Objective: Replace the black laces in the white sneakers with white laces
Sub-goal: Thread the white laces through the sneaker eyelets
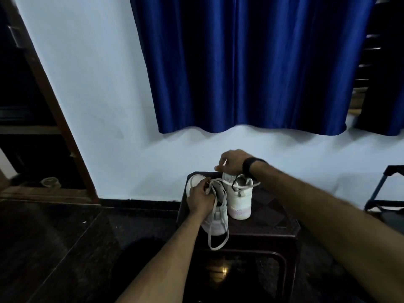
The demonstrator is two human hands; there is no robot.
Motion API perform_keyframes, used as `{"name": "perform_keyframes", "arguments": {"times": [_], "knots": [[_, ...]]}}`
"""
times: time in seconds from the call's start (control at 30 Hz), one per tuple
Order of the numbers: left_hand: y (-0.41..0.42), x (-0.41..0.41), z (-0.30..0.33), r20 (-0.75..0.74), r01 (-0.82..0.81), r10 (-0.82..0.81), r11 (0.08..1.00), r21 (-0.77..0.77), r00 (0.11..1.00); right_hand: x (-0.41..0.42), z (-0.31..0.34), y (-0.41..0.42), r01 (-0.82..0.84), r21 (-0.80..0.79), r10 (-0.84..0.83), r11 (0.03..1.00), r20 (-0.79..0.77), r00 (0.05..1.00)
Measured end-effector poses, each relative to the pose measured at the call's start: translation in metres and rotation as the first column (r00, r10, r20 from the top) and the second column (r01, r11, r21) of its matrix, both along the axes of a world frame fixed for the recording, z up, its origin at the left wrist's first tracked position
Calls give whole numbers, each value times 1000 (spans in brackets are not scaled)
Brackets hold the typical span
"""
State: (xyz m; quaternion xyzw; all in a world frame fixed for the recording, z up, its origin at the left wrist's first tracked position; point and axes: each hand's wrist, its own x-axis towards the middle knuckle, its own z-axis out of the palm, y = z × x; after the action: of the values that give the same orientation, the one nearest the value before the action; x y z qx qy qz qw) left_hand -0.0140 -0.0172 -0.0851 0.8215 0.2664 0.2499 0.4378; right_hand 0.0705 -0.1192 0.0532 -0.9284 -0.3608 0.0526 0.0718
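Two white sneakers stand side by side on a dark stool (273, 217), heels toward me. My left hand (200, 199) rests on the left sneaker (215, 221) and pinches a white lace (215, 213) whose loop hangs down over the heel. Over the toe of the right sneaker (239, 202) my right hand (231, 164) pinches the end of a white lace (229, 183) that crosses its top. A short bit of black lace (235, 182) shows at the right sneaker's opening. A black band sits on my right wrist.
A blue curtain (251, 62) hangs on the pale wall behind the stool. A wooden door frame (54, 106) stands at the left, a blue metal frame (380, 189) at the right. The floor is dark and glossy.
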Motion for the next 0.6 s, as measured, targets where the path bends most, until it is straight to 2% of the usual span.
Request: {"name": "perform_keyframes", "arguments": {"times": [0.13,0.23,0.33,0.37,0.43,0.53,0.6], "knots": [[1,2,-4,33,-26,27,999,-45,999,-2,-33,20,-6,-79,17,997,140,990],[1,3,-7,66,-57,61,997,-51,996,2,-43,30,49,-44,-44,998,107,993],[2,5,-10,80,-48,46,999,12,996,5,-46,31,48,-41,-44,998,76,996],[3,7,-10,76,-49,46,998,37,996,5,-46,30,67,3,-67,998,19,998],[2,8,-8,59,-66,63,996,64,996,8,-45,27,137,191,-103,972,-178,979],[1,7,-7,73,-46,40,996,77,997,6,-45,23,282,439,-25,853,-505,863],[4,4,-3,68,-23,21,999,28,997,-2,-46,18,338,498,48,799,-612,789]]}}
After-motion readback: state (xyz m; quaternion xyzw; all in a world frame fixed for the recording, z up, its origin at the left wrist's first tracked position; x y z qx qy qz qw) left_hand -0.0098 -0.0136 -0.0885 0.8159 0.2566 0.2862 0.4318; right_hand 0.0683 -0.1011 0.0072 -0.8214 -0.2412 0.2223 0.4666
